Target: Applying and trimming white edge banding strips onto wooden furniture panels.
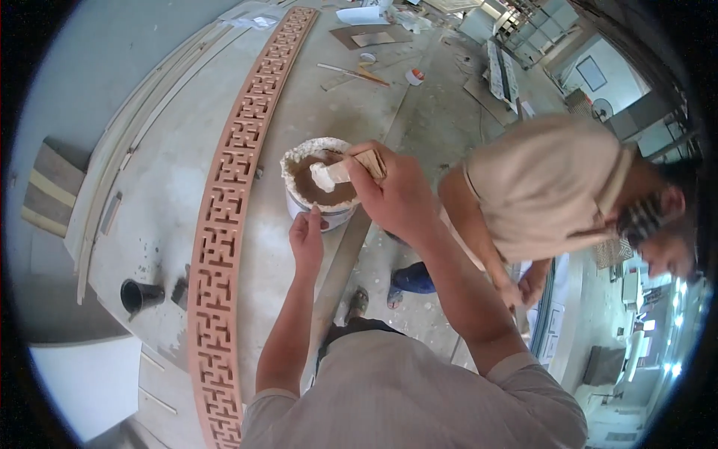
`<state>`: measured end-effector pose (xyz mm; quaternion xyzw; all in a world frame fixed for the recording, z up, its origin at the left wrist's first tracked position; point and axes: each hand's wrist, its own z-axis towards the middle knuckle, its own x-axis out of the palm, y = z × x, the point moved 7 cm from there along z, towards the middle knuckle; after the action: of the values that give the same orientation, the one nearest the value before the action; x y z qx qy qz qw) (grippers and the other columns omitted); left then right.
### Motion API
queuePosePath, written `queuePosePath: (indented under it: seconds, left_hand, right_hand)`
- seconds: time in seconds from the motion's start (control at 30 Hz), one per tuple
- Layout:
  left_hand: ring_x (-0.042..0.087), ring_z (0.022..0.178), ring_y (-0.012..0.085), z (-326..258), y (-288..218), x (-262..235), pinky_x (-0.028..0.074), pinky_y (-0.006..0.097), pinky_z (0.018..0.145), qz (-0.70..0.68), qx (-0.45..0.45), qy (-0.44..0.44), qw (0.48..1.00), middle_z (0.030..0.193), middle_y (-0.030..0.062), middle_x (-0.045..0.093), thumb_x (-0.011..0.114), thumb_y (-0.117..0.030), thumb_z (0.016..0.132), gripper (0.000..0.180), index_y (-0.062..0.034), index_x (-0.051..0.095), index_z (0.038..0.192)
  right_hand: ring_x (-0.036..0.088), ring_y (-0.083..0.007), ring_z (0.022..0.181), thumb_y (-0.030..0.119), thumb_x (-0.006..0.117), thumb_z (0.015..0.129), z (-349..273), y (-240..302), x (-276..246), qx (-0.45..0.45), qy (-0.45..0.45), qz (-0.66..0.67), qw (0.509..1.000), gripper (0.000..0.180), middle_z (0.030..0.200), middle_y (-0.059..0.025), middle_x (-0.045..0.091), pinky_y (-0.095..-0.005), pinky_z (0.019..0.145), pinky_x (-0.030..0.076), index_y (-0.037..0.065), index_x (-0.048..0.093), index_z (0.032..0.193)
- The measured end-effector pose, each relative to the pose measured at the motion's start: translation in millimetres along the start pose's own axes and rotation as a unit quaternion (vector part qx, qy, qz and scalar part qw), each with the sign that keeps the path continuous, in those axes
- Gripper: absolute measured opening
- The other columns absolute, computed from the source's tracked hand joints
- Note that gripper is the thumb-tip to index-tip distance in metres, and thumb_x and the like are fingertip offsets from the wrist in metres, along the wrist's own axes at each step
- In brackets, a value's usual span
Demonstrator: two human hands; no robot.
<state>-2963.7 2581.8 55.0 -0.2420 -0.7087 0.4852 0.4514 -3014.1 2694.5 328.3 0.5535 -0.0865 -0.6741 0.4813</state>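
Over a paste-crusted white round tub [341, 218], scooping seems in hand

A pale wooden-handled spreader [370, 163], tipped with white paste [322, 177], is gripped by the right hand's [395, 193] curled fingers. Whether the tub, stood on the grey worktop [295, 280], is pinched by the left hand's [305, 234] bent fingers cannot be told. A level lift seems called for.

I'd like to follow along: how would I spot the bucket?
On the grey table, find the long pinkish fretwork strip. Just right of it, at the person's left hand, is the bucket. Unlike the black cup, its rim is crusted with white.
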Motion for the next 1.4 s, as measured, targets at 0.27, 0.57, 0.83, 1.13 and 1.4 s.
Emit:
queuePosePath:
  seconds: [0.27, 0.57, 0.83, 1.13, 1.4]
  left_hand:
    - [0.055, 0.075, 0.0057, -4, 6, -10, 0.046, 0.023, 0.070, -0.016, 0.030, 0.015, 0.999, 0.081, -0.0008, 0.063, 0.058, -0.022, 0.105, 0.027, -0.0075, 0.058, 0.082]
    - [0.061, 0.088, 0.0101, -15, 36, -54, 0.049, 0.026, 0.077, 0.009, 0.003, 0.014, 1.000, 0.095, -0.0001, 0.066, 0.059, -0.006, 0.098, 0.011, -0.0025, 0.064, 0.107]
    - [0.060, 0.075, 0.0160, -95, 62, -12, 0.048, 0.034, 0.070, 0.338, -0.094, 0.110, 0.930, 0.078, 0.0082, 0.067, 0.065, -0.025, 0.095, 0.024, -0.0013, 0.067, 0.095]
    - [0.073, 0.082, 0.0259, -148, 134, 44, 0.056, 0.039, 0.074, 0.336, -0.192, 0.358, 0.850, 0.087, 0.0154, 0.073, 0.070, -0.031, 0.094, 0.030, -0.0025, 0.067, 0.102]
    - [0.072, 0.085, 0.0306, -165, 188, 46, 0.056, 0.041, 0.076, 0.463, -0.130, 0.469, 0.741, 0.091, 0.0147, 0.073, 0.071, -0.038, 0.090, 0.038, -0.0042, 0.067, 0.107]
  right_hand:
    - [0.068, -0.0399, 0.075, 0.023, 0.062, 0.095, -3, 12, 41, -0.047, 0.028, -0.047, 0.997, 0.017, 0.082, -0.0179, 0.069, -0.0469, 0.066, 0.054, 0.008, 0.066, 0.101]
    - [0.068, -0.0369, 0.094, 0.030, 0.076, 0.086, -13, 45, 51, -0.010, 0.288, -0.002, 0.958, 0.066, 0.106, -0.0185, 0.070, -0.0433, 0.081, 0.053, 0.008, 0.050, 0.142]
    - [0.070, -0.0183, 0.093, 0.006, 0.082, 0.079, 22, -26, -59, 0.042, 0.057, -0.031, 0.997, 0.054, 0.101, -0.0096, 0.073, -0.0327, 0.083, 0.055, 0.005, 0.062, 0.130]
    - [0.071, -0.0251, 0.085, 0.024, 0.077, 0.087, -96, -188, -73, 0.254, 0.039, 0.010, 0.966, 0.037, 0.091, -0.0122, 0.073, -0.0368, 0.077, 0.055, 0.003, 0.069, 0.115]
    - [0.068, -0.0379, 0.102, 0.052, 0.057, 0.095, -447, -364, 3, 0.483, 0.322, -0.170, 0.796, 0.048, 0.110, -0.0172, 0.072, -0.0486, 0.090, 0.054, 0.010, 0.071, 0.114]
